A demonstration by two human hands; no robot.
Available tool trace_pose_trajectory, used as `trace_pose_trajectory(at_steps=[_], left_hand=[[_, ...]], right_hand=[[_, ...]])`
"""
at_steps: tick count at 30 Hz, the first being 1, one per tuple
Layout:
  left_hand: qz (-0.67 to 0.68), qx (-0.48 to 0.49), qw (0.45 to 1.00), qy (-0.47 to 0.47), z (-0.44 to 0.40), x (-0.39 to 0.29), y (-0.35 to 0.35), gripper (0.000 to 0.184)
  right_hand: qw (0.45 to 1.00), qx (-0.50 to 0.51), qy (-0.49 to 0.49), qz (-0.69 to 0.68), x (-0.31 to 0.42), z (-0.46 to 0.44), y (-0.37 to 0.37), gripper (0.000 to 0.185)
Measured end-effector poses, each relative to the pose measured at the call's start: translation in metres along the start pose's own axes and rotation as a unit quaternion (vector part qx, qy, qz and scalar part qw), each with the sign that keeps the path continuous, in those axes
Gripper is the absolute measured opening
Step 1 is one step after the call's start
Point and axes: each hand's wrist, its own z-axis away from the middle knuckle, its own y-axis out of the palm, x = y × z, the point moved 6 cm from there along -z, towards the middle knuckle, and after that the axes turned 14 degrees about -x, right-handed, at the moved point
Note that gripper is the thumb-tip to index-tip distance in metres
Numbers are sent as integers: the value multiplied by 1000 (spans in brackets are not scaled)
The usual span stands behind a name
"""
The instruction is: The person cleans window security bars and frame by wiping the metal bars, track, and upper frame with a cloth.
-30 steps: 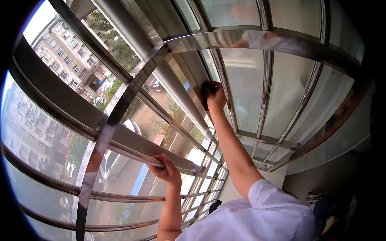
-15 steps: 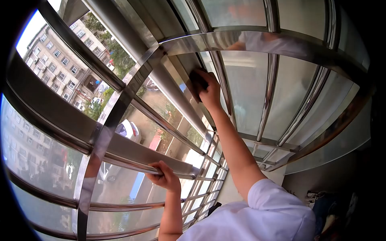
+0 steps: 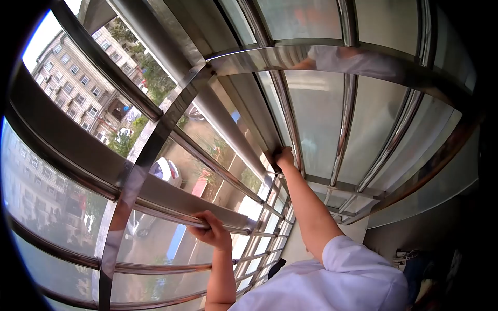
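My left hand (image 3: 211,231) is wrapped round a horizontal metal rail (image 3: 161,211) of the window grille. Beyond the bars, my right hand (image 3: 284,157) reaches down to the lower end of an upright metal window frame post (image 3: 248,111). Its fingers are closed on a dark cloth (image 3: 271,158), pressed against the frame; most of the cloth is hidden and its exact kind is hard to make out. Glass panes (image 3: 316,114) with shiny upright bars (image 3: 346,124) stand right of this hand.
A flat polished band (image 3: 332,56) curves across the bars above my right arm. Another flat band (image 3: 120,223) crosses the rails at left. Outside and below are a white car (image 3: 167,172) and a brick building (image 3: 78,78). Dark items (image 3: 415,269) lie at lower right.
My right hand has slid down along the window frame with the dark cloth, from mid-height to its lower end. My left hand stays on the rail.
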Motion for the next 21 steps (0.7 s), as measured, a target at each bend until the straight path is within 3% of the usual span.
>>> trace_pose_trajectory(at_steps=[8,12,14,16,18,21], left_hand=[[-62,10,996,68,-2,2,-4,14],[-68,10,996,63,-2,1,-3,14],[-65,11,996,53,-2,-1,-3,14],[-61,10,997,53,-2,0,-2,15],[-59,6,997,53,-2,0,-4,15],[-40,22,998,43,-1,0,-2,15]], right_hand=[[987,-112,2,-118,41,17,-36,34],[932,-161,-119,-301,103,21,-63,38],[931,-166,-123,-301,129,19,-69,37],[879,-223,-209,-366,163,27,-89,39],[830,-300,-325,-340,193,47,-120,43],[816,-327,-364,-307,197,46,-123,46]])
